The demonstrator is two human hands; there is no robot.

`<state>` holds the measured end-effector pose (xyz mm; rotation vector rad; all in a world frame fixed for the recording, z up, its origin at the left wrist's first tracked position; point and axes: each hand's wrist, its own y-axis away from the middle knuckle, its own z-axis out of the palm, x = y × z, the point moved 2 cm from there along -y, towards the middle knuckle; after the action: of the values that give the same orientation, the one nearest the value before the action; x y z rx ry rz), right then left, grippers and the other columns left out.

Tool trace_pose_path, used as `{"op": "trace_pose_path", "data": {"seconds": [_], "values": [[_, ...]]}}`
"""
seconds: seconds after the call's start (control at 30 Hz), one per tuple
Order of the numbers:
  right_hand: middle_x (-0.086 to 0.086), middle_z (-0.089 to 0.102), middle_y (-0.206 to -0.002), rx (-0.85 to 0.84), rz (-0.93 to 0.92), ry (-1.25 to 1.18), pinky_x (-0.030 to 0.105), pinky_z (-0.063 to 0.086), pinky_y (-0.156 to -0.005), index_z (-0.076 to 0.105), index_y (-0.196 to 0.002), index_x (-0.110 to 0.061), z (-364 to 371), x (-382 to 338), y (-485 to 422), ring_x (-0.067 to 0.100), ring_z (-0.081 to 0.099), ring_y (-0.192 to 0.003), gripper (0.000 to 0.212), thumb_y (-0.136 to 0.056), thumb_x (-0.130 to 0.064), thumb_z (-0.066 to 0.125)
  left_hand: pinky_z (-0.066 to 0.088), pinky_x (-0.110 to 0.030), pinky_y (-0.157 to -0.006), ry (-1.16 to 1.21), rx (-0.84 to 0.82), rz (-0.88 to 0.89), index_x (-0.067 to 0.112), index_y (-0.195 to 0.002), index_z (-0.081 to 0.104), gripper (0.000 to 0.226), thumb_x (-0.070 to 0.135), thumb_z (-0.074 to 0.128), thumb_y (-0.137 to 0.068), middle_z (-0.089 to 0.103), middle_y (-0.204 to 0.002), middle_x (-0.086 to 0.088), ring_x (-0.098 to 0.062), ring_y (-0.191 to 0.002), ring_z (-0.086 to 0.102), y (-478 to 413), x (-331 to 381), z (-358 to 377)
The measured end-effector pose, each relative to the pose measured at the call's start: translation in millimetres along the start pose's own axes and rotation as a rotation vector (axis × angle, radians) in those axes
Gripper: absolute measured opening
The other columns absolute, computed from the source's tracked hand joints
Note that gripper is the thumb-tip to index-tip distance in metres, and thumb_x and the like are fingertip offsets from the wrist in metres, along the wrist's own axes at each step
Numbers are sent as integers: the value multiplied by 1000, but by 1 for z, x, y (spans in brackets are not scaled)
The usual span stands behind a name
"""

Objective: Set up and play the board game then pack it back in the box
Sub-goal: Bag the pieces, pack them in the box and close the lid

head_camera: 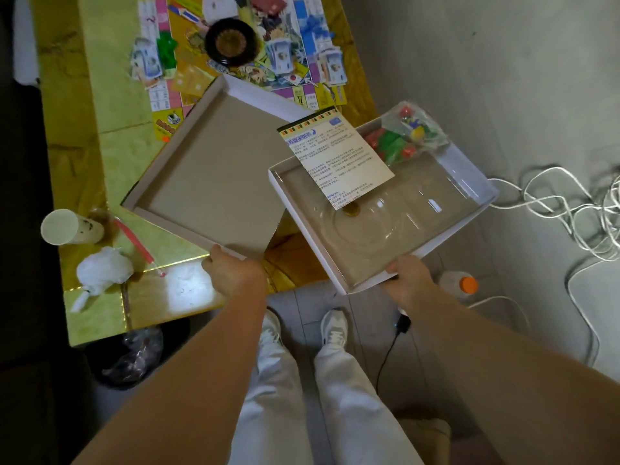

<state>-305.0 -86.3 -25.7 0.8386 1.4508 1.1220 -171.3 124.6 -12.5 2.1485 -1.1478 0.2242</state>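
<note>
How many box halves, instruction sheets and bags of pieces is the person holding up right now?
Box halves: 2, empty half in left hand, filled half in right hand
Instruction sheets: 1
Bags of pieces: 1
Total: 4

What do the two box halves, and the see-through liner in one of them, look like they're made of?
The empty half looks like cardboard: matte grey-brown inside, white rim, folded corners. The other half seems to be the same white-edged cardboard. The liner is probably thin clear moulded plastic: it is glossy, shows bright glints and has a round dished hollow.
</note>
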Motion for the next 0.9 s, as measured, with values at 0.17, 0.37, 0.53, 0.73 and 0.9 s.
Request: {"op": "trace_pose_path", "data": {"seconds": [0.17,0.37,0.53,0.73,0.9], "values": [[16,50,-92,-15,-28,-50,48,43,-95,49,-103,-3,0,5,4,32,51,-81,49,-76,23,17,36,-35,-100,21,62,24,8,-141,40,59,0,58,-86,39,-142,-16,-36,-122,48,-7,9,-8],[16,54,-101,15,-11,-77,51,41,-103,53,-110,-6,-7,10,-16,38,49,-109,56,-79,22,16,36,-34,-99,26,124,46,9,-141,40,58,-3,55,-86,37,-144,-12,-37,-121,49,-20,16,-14],[17,57,-101,28,25,-24,49,39,-108,56,-102,-7,-10,10,-30,35,49,-124,39,-90,15,27,37,-32,-99,60,136,36,10,-142,40,61,-2,59,-85,37,-144,-9,-36,-121,50,-29,20,-13],[24,33,-151,35,-34,167,43,32,-114,29,-144,7,4,15,-39,36,37,-137,51,-94,14,24,39,-30,-98,94,146,66,15,-143,41,62,-4,56,-85,39,-143,-7,-33,-119,52,-39,23,-8],[27,53,-119,81,5,102,49,35,-111,49,-128,1,16,28,-56,34,52,-105,49,-89,17,25,39,-25,-92,124,186,88,17,-142,43,66,-6,55,-82,43,-138,-7,-29,-114,55,-64,21,-16]]}}
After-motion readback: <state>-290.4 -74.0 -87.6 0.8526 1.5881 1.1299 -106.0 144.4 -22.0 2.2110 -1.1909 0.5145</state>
